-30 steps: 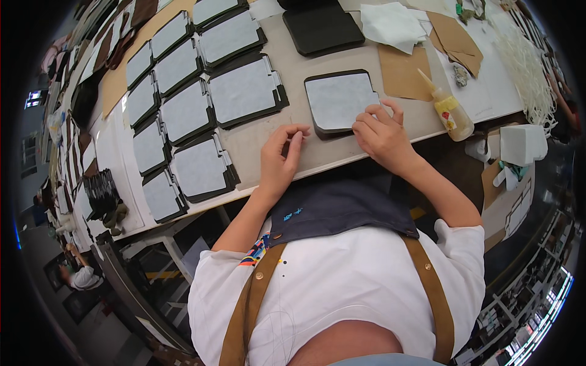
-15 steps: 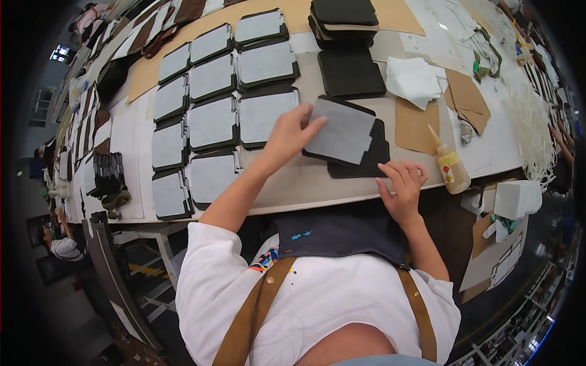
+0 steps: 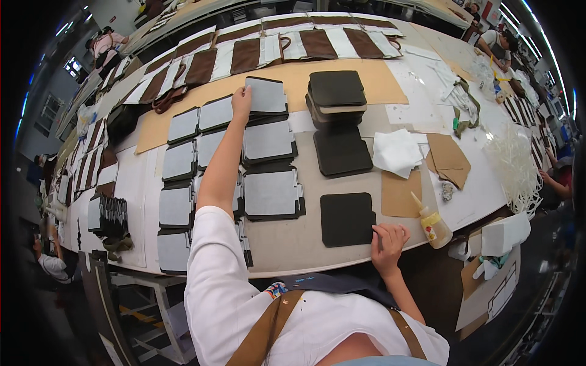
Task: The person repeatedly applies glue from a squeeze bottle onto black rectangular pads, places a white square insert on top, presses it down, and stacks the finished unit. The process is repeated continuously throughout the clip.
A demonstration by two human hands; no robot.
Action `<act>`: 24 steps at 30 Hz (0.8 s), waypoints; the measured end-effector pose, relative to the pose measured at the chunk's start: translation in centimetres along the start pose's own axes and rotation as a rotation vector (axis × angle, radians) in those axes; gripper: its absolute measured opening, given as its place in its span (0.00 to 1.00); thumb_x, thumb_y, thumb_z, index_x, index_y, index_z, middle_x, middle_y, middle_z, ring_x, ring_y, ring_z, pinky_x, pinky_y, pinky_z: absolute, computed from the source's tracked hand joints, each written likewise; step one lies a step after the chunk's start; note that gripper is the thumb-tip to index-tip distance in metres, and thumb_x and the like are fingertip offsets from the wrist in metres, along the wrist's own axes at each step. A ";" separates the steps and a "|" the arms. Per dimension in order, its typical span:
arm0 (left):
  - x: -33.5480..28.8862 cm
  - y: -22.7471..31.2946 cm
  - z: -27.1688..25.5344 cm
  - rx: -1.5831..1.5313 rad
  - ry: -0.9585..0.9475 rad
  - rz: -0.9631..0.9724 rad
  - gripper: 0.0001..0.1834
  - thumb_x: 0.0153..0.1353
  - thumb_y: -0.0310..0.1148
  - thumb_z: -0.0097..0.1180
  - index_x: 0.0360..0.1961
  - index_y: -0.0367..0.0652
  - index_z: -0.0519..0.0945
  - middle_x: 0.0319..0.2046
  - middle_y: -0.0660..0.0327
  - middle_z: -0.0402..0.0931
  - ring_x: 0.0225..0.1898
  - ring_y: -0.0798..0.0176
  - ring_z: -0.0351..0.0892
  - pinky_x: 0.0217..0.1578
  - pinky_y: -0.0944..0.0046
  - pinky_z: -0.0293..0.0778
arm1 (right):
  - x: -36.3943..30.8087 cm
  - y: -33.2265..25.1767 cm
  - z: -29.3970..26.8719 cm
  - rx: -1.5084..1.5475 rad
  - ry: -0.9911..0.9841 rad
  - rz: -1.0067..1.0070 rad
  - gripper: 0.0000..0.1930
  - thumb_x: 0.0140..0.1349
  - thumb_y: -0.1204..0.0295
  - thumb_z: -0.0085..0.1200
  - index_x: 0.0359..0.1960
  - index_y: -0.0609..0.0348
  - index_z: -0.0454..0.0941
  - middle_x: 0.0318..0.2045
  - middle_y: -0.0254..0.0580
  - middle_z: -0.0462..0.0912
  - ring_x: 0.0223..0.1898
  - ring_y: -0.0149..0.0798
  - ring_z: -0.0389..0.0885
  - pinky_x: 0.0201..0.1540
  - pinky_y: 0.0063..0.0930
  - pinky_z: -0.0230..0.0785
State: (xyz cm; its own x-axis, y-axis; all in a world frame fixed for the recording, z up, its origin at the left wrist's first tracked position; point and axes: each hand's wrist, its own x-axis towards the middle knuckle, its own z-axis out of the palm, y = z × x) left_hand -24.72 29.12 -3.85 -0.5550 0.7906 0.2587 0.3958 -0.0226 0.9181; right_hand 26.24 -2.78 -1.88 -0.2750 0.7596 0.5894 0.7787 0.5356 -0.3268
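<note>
A: Which piece has the left hand [image 3: 242, 105] got?

B: A grey-faced panel [image 3: 267, 96] at the far end of the rows. Thumb and fingers are closed on its left edge, with the arm stretched right over the nearer stacks [image 3: 269, 141].

A: Lying flat, is it?

B: Not quite — its far left corner looks slightly raised, though the hand covers part of that edge, so I wouldn't swear to it. There are dark layers under it.

A: And the right hand [image 3: 389, 245]?

B: Down near the front edge of the worktable [image 3: 287, 244], fingers loosely bent, tips right by the side of a black notched panel [image 3: 347, 221]. Whether they pinch it or simply sit beside it, I can't tell.

A: What's around that hand?

B: A squeeze bottle [image 3: 434, 229] with a yellow label and a long nozzle, just to its right. Farther back lie a brown card sheet [image 3: 401, 194] and some white sheets [image 3: 397, 154]. Left of those there's a low black pile [image 3: 343, 152] — and a taller stack [image 3: 337, 91] behind it, with a pale layer showing.

A: Across the far side?

B: Brown-and-white pieces [image 3: 247, 56] in a row, some with brown handles. Over to the right, a tangle of white cords [image 3: 516, 171].
</note>
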 end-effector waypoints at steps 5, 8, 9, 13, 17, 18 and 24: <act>1.1 -2.3 0.2 0.412 0.252 0.087 0.22 0.68 0.43 0.56 0.54 0.37 0.78 0.43 0.51 0.81 0.45 0.50 0.80 0.51 0.55 0.74 | 0.0 0.0 0.1 0.029 0.004 -0.006 0.12 0.55 0.78 0.61 0.43 0.55 0.81 0.39 0.36 0.81 0.43 0.40 0.78 0.61 0.46 0.56; -1.0 0.4 -0.4 0.650 0.454 0.262 0.26 0.66 0.40 0.59 0.60 0.39 0.73 0.55 0.47 0.74 0.54 0.48 0.74 0.56 0.53 0.71 | -0.3 0.1 -0.2 0.043 0.009 0.023 0.14 0.56 0.77 0.61 0.45 0.56 0.80 0.42 0.39 0.81 0.46 0.43 0.77 0.61 0.46 0.56; -2.1 1.6 -0.8 0.481 0.326 0.260 0.25 0.66 0.39 0.58 0.60 0.38 0.74 0.54 0.48 0.75 0.53 0.50 0.75 0.56 0.55 0.71 | -0.5 0.3 -0.4 0.049 0.024 0.045 0.15 0.57 0.77 0.61 0.47 0.57 0.80 0.43 0.40 0.81 0.47 0.44 0.77 0.61 0.46 0.56; -10.7 10.2 -4.8 -0.013 -0.182 0.221 0.17 0.66 0.27 0.55 0.56 0.40 0.79 0.49 0.60 0.78 0.45 0.67 0.73 0.48 0.66 0.71 | -0.3 3.1 -3.3 -0.159 0.265 0.179 0.20 0.61 0.75 0.59 0.56 0.60 0.74 0.53 0.48 0.76 0.58 0.52 0.71 0.64 0.49 0.54; -22.2 17.5 -9.8 -0.049 -0.436 0.228 0.16 0.65 0.20 0.53 0.53 0.44 0.81 0.47 0.67 0.78 0.40 0.73 0.70 0.40 0.72 0.68 | -1.8 8.6 -6.5 -0.401 0.291 0.550 0.31 0.66 0.66 0.60 0.68 0.62 0.63 0.63 0.54 0.69 0.66 0.55 0.64 0.69 0.52 0.50; -24.6 18.0 -10.3 -0.069 -0.471 0.216 0.17 0.65 0.20 0.53 0.53 0.44 0.82 0.47 0.68 0.78 0.40 0.74 0.71 0.40 0.72 0.68 | -2.8 10.1 -6.9 -0.260 0.282 0.614 0.32 0.67 0.64 0.60 0.69 0.62 0.63 0.62 0.55 0.69 0.65 0.53 0.66 0.69 0.49 0.53; -32.8 16.0 -8.0 -0.294 -0.502 0.003 0.14 0.65 0.21 0.56 0.51 0.42 0.83 0.44 0.68 0.78 0.38 0.75 0.70 0.38 0.74 0.67 | -4.2 10.5 -8.3 0.455 0.217 0.933 0.29 0.69 0.62 0.60 0.66 0.63 0.66 0.58 0.48 0.74 0.59 0.40 0.73 0.63 0.32 0.64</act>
State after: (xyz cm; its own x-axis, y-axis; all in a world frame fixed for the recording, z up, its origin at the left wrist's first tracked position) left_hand -6.07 -2.09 4.75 -0.1112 0.9819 0.1536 0.1372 -0.1379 0.9809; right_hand 40.24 -3.41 -1.61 0.4647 0.8829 0.0670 0.3330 -0.1042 -0.9372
